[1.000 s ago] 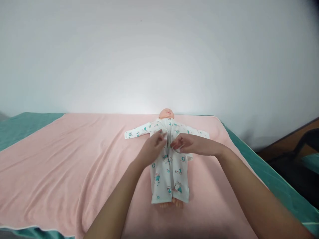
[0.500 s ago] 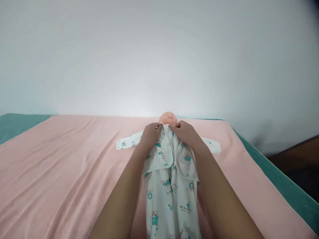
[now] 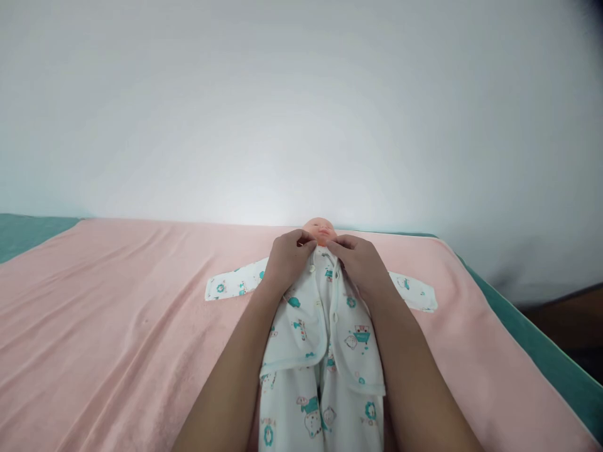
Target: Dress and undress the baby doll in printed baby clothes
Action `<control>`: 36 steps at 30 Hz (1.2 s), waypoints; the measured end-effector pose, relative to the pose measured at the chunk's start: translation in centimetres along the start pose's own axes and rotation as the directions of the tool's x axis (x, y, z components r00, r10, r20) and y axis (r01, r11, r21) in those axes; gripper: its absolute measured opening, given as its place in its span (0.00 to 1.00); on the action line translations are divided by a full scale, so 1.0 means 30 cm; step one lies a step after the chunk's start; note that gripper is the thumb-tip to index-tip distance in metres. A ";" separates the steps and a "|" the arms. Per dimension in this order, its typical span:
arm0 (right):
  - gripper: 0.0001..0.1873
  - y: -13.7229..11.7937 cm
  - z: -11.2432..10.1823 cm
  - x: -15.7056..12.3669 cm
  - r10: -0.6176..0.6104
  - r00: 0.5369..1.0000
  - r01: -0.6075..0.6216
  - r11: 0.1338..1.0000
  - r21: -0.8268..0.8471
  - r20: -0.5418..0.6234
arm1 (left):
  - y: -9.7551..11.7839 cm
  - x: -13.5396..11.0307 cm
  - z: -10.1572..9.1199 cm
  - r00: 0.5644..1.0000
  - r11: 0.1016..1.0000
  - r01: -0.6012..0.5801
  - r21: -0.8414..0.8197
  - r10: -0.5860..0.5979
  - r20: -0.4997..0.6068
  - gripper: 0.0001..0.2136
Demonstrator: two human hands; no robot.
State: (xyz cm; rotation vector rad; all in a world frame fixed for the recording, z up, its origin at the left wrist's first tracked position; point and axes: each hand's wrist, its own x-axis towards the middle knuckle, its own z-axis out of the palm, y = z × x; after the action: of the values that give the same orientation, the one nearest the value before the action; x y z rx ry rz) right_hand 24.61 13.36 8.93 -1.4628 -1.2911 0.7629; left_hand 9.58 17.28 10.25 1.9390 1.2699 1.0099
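Note:
A baby doll (image 3: 320, 227) lies on its back, its head toward the wall. It wears a white printed baby jacket (image 3: 301, 339) over matching printed trousers (image 3: 287, 420). At the collar, my left hand (image 3: 291, 257) pinches the left front edge between thumb and fingers. My right hand (image 3: 360, 260) pinches the right front edge close beside it, just under the doll's chin. Below the hands the two fronts hang apart, with small buttons along the edges. Both sleeves stretch out sideways, partly hidden behind my hands.
Under the doll is a pink blanket (image 3: 141, 314), wrinkled on the left. Green bedding (image 3: 532, 326) shows along its right side and at the far left corner. A pale wall (image 3: 301, 113) rises behind, and a dark brown piece (image 3: 570, 320) stands at the right.
The view has come closer, so doll and jacket look larger and lower. Both hands still pinch the collar, their fingertips now nearer together, and the doll's chin shows more.

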 end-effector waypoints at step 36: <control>0.14 0.014 0.038 -0.010 -0.007 0.994 0.016 0.997 -0.078 0.112 | -0.061 -0.005 0.011 0.980 0.897 0.155 -0.415 -0.086 0.178 0.11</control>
State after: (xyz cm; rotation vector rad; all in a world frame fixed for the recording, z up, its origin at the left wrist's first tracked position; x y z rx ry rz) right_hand 23.63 13.42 8.15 -1.4915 -1.4268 0.8035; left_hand 8.96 17.77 8.56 1.5473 0.9696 0.9583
